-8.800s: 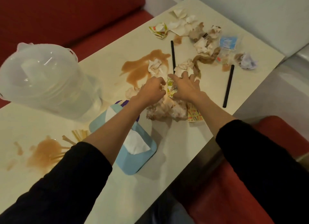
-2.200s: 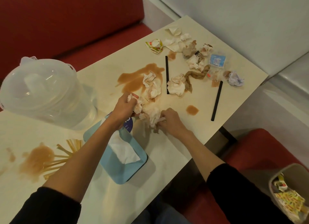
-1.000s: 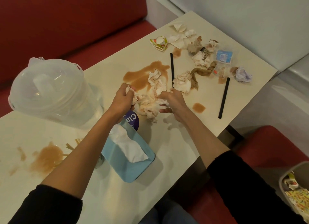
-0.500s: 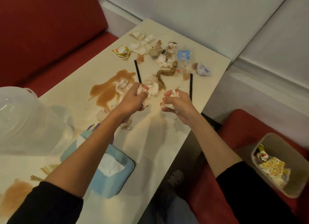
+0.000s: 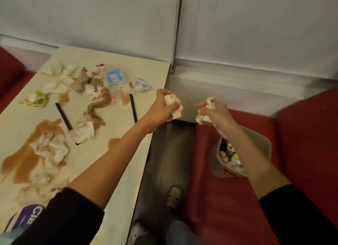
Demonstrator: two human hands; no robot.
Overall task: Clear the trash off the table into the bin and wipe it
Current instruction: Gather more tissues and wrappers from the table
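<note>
My left hand (image 5: 161,108) grips a crumpled white napkin wad (image 5: 173,105) just past the right edge of the table (image 5: 113,173). Over the red seat, my right hand (image 5: 213,115) is closed on a second napkin wad (image 5: 208,103), above and left of the beige bin (image 5: 263,140). The bin sits on the seat with wrappers inside, partly hidden by my right forearm. On the table lie stained napkins (image 5: 49,149), two black straws (image 5: 64,116), a blue packet (image 5: 114,76) and brown spills (image 5: 23,160).
A blue tissue pack with a purple label (image 5: 25,221) lies at the table's near left corner. The red bench seat (image 5: 225,199) holds the bin, with its backrest at right. Between table and seat is a dark floor gap with my shoes (image 5: 174,195). A white wall runs behind.
Both hands have lifted off the table with napkin wads and swung right toward the bin. The view has turned right, so the clear jug has left the frame.
</note>
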